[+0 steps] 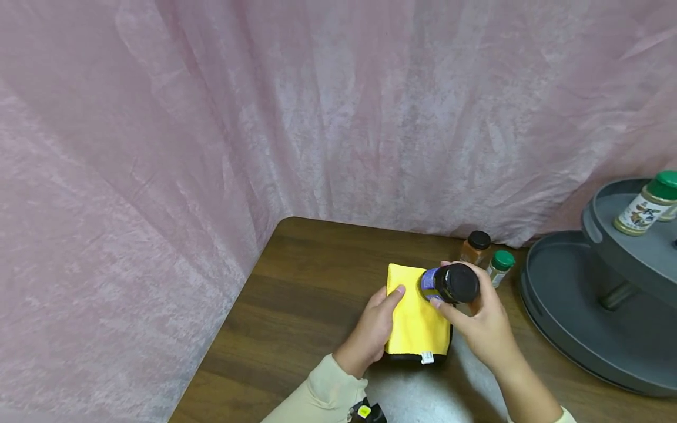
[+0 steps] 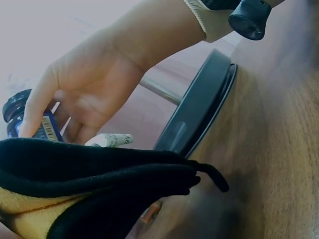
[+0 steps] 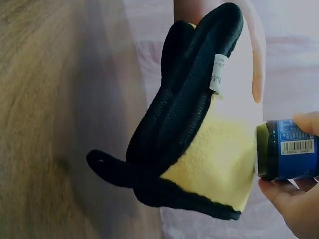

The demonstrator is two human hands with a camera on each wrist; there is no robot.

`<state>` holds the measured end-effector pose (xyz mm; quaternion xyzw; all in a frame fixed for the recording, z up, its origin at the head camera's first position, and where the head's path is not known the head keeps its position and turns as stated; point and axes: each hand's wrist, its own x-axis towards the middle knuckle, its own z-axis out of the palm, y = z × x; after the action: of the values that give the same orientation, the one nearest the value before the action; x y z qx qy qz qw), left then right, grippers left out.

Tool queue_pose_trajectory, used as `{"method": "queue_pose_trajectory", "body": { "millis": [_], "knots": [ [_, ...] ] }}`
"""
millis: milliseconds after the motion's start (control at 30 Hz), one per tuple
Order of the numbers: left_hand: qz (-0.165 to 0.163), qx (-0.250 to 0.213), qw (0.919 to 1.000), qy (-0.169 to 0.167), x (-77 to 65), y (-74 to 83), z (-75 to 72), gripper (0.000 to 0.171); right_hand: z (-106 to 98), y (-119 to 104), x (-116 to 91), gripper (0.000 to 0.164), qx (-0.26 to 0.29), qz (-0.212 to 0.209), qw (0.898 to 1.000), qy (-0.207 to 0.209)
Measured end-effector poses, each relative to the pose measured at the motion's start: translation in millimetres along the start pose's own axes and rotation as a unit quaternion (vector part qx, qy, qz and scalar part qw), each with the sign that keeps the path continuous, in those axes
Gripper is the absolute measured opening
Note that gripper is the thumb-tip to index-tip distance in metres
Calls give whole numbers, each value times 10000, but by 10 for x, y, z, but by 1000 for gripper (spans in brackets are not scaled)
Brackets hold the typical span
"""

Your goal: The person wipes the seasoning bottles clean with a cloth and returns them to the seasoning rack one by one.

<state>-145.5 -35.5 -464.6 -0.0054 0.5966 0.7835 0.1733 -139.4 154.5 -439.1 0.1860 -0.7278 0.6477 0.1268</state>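
My left hand grips a folded yellow cloth by its left side, thumb on top. The cloth has black trim and a small white tag. My right hand holds a dark jar with a black lid and a blue label, tilted over the cloth's upper right. In the right wrist view the jar's base meets or nearly meets the yellow face; the label shows a barcode. From the left wrist, the cloth's black-edged folds stand in front of the jar.
Behind my right hand stand a black-lidded spice jar and a green-lidded spice jar. A grey two-tier round tray is at the right, with a green-lidded jar on its upper tier. Pink curtain hangs behind the wooden table.
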Motion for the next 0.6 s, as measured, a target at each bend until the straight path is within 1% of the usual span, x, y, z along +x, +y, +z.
{"method": "queue_pose_trajectory", "body": {
  "millis": [133,233,367,600],
  "knots": [
    [-20,6,9999,-166,-4,-31,26,41,23,25,-20,74,261,-63,9996,-45],
    [-46,-4,9998,-213,4,-42,31,41,47,24,-34,75,220,12,9996,-154],
    [-4,-61,9999,-79,21,-26,12,43,67,-7,-50,75,61,222,9991,-352],
    [102,-248,9996,126,36,20,-44,43,62,-51,-67,75,-476,268,9957,-744]
  ]
}}
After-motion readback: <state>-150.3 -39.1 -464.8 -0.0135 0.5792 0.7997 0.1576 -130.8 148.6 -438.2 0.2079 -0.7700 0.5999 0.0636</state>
